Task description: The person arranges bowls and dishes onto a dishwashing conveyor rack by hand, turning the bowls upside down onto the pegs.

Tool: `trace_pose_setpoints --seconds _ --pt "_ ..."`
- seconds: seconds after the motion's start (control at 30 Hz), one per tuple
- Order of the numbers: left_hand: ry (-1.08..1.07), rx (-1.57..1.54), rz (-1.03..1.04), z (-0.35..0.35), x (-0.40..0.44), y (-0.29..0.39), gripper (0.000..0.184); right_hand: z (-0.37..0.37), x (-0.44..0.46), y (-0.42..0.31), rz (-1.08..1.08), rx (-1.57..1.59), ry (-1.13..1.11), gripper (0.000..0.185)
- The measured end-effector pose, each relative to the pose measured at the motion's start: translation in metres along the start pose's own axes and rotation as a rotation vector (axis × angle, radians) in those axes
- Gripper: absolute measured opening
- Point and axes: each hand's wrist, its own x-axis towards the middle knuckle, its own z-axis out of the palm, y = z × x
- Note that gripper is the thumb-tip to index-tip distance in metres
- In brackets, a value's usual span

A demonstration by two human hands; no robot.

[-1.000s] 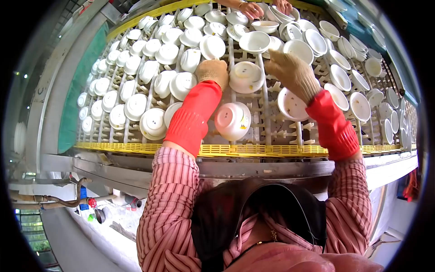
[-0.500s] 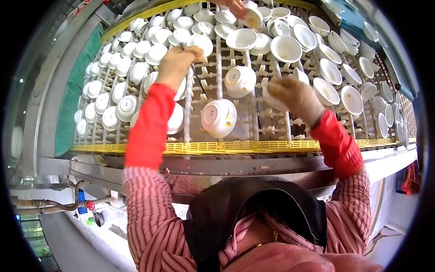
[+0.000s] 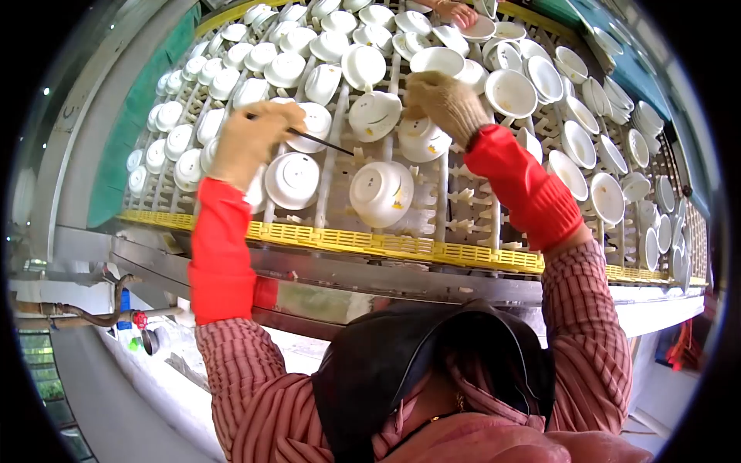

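Observation:
My gloved left hand (image 3: 258, 139) is closed around a thin dark rod (image 3: 324, 142), whose tip points right over the rack, close to several upturned white bowls. Below that tip an upturned bowl with a yellow mark (image 3: 381, 193) rests on the pegs. My gloved right hand (image 3: 444, 104) has its fingers curled at the right edge of a tilted white bowl (image 3: 375, 116) that bears a dark curved line. Directly beneath the hand is another upturned bowl (image 3: 423, 142). My fingertips' contact is partly hidden.
White pegs and rails of a wide rack (image 3: 467, 208) carry rows of bowls, upturned on the left and tilted face-up on the right. A yellow slatted edge (image 3: 370, 242) runs along the front. Another person's hand (image 3: 457, 14) touches a bowl at the far side.
My right hand has moved left and away from me, and a bowl now stands tilted beside its fingers. My left hand has come lower and left with the rod. The view has shifted slightly.

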Motion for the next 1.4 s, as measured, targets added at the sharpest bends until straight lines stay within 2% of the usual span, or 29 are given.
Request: trace_pose_setpoints --seconds 0.03,0.1,0.17,0.27,0.3,0.37,0.4,0.43,0.47,0.5,0.53,0.6,0.67,0.73,0.8,0.83,0.87,0.93,1.0,1.03,1.13,1.23,1.37,1.4 --pt "0.049 0.007 -0.015 -0.006 -0.005 0.017 0.023 -0.014 -0.001 0.002 -0.178 -0.395 0.108 0.049" --pt "0.048 0.046 -0.027 -0.006 -0.01 0.026 0.023 -0.033 0.005 0.012 -0.49 -0.785 0.219 0.058" --pt "-0.034 0.1 0.005 -0.002 -0.006 0.024 0.023 -0.044 0.018 0.008 -0.413 -0.952 0.158 0.062" --pt "-0.121 0.261 -0.207 0.033 -0.004 -0.004 0.03 -0.049 0.055 0.031 -0.319 -1.246 -0.002 0.06" --pt "-0.224 0.467 -0.253 0.045 -0.005 0.002 0.031 -0.053 0.062 0.041 -0.39 -1.354 0.005 0.052" --pt "-0.418 0.881 -0.34 0.061 -0.006 0.031 0.035 -0.05 0.081 0.055 -0.35 -1.218 0.024 0.048" --pt "-0.345 0.77 -0.211 0.055 -0.001 0.02 0.04 -0.049 0.09 0.063 -0.328 -1.146 0.029 0.045" --pt "-0.276 0.656 -0.089 0.044 0.004 -0.002 0.047 -0.045 0.077 0.036 -0.189 -0.982 0.048 0.038" --pt "-0.208 0.54 0.032 0.042 0.007 -0.005 0.053 -0.045 0.086 0.04 -0.262 -0.899 0.104 0.036" --pt "-0.213 0.563 0.026 0.041 0.02 0.0 0.069 -0.047 0.099 0.045 -0.328 -0.817 0.158 0.035" --pt "-0.111 0.702 0.212 0.046 0.033 -0.008 0.069 -0.049 0.107 0.05 -0.391 -0.736 0.209 0.034" --pt "-0.058 0.906 0.253 0.073 0.053 0.013 0.061 -0.061 0.105 0.06 -0.635 -0.85 0.219 0.037" --pt "-0.033 1.183 0.221 0.1 0.087 0.016 0.06 -0.068 0.102 0.064 -0.735 -0.777 0.147 0.039" --pt "0.013 1.426 0.25 0.113 0.121 0.001 0.062 -0.071 0.068 0.043 -0.34 -0.738 0.303 0.051" --pt "0.077 1.624 0.342 0.126 0.152 -0.036 0.066 -0.097 0.024 0.029 -0.297 -0.861 0.289 0.056" --pt "0.087 1.687 0.25 0.133 0.166 -0.039 0.075 -0.106 0.01 0.029 -0.228 -0.988 0.23 0.057" --pt "0.108 1.695 0.198 0.14 0.165 -0.031 0.075 -0.116 0.0 0.035 -0.155 -1.111 0.167 0.06" --pt "0.038 1.41 -0.022 0.147 0.167 -0.014 0.077 -0.138 -0.011 0.059 -0.057 -1.228 0.031 0.057" --pt "0.054 1.266 -0.087 0.143 0.189 -0.024 0.079 -0.155 -0.016 0.05 0.054 -1.246 -0.101 0.057" --pt "0.064 1.195 -0.113 0.14 0.198 -0.029 0.079 -0.157 -0.017 0.056 0.002 -1.277 -0.068 0.058" --pt "0.068 1.237 -0.076 0.139 0.195 -0.027 0.08 -0.161 -0.012 0.083 -0.16 -1.34 0.032 0.06" --pt "0.088 1.321 -0.164 0.146 0.175 -0.019 0.082 -0.164 -0.012 0.095 -0.343 -1.328 0.102 0.057" --pt "0.074 1.342 -0.218 0.142 0.176 -0.016 0.085 -0.164 0.004 0.093 -0.393 -1.427 -0.076 0.044" --pt "0.078 1.343 -0.22 0.141 0.176 -0.018 0.084 -0.163 0.004 0.096 -0.334 -1.404 -0.059 0.044"
